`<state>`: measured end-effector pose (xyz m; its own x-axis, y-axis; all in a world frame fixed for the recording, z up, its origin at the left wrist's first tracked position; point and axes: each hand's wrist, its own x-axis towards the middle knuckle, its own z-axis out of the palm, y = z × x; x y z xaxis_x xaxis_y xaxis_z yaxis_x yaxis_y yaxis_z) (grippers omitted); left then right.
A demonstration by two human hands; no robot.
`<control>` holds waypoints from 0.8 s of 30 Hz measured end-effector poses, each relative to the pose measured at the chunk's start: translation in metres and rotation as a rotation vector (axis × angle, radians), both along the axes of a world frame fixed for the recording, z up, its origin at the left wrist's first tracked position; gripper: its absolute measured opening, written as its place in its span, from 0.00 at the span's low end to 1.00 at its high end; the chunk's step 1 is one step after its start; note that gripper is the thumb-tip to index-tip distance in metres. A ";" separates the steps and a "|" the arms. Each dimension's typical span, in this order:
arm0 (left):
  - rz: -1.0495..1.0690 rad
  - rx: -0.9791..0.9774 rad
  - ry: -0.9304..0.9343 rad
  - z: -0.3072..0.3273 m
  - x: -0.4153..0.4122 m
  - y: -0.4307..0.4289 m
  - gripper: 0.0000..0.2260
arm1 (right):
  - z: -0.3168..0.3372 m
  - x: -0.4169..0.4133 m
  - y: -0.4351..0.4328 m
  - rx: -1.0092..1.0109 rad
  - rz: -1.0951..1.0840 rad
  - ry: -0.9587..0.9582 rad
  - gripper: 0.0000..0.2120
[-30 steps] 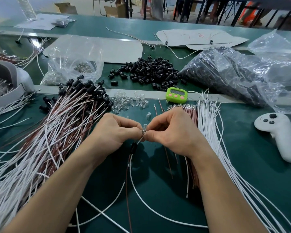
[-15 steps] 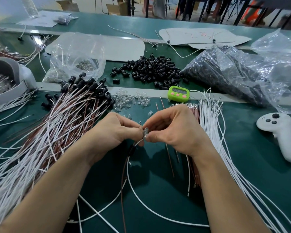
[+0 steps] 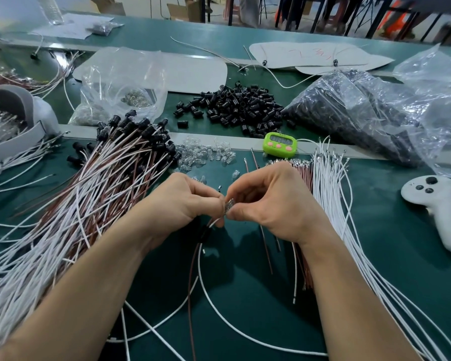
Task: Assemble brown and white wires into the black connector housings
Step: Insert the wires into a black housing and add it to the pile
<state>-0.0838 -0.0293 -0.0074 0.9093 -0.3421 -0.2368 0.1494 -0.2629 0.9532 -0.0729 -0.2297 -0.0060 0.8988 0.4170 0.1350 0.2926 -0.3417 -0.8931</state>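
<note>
Both hands meet near the middle of the green table [image 3: 245, 282], probably to keep the fine work straight under the eyes. The left hand [image 3: 185, 201] pinches the ends of a white wire [image 3: 214, 222] and a brown wire [image 3: 189, 295]. The right hand [image 3: 271, 204] pinches a small glassy bulb [image 3: 229, 205] against them. A black housing [image 3: 205, 233] hangs on the wires just below, seemingly waiting to slide up. Finished pieces [image 3: 130, 147] fan out left, and stubby loose housings [image 3: 237, 105] heap far behind.

Green timer [image 3: 280, 147], white controller [image 3: 439, 212], clear plastic bag [image 3: 123, 84], grey card sheet [image 3: 193, 74]
</note>
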 end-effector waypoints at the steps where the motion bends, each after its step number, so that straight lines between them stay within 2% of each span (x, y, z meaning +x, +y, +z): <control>1: 0.010 -0.003 0.001 -0.001 0.001 0.001 0.04 | 0.000 0.000 0.000 -0.007 -0.001 -0.009 0.09; 9: 0.072 -0.085 0.034 -0.003 0.003 0.005 0.05 | 0.001 0.000 -0.002 -0.020 -0.017 -0.029 0.08; 13: 0.117 -0.174 0.084 -0.002 0.002 0.002 0.13 | 0.000 0.002 -0.003 0.009 -0.041 -0.025 0.08; 17: 0.087 -0.216 0.089 0.000 0.000 0.000 0.12 | 0.000 0.002 -0.003 0.011 -0.024 -0.023 0.08; 24: 0.084 -0.237 0.053 0.002 -0.001 -0.001 0.16 | -0.002 0.003 -0.003 0.040 -0.027 0.019 0.09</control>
<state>-0.0844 -0.0299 -0.0055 0.9253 -0.3175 -0.2073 0.2129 -0.0175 0.9769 -0.0698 -0.2331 -0.0075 0.9122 0.3874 0.1337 0.2666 -0.3133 -0.9115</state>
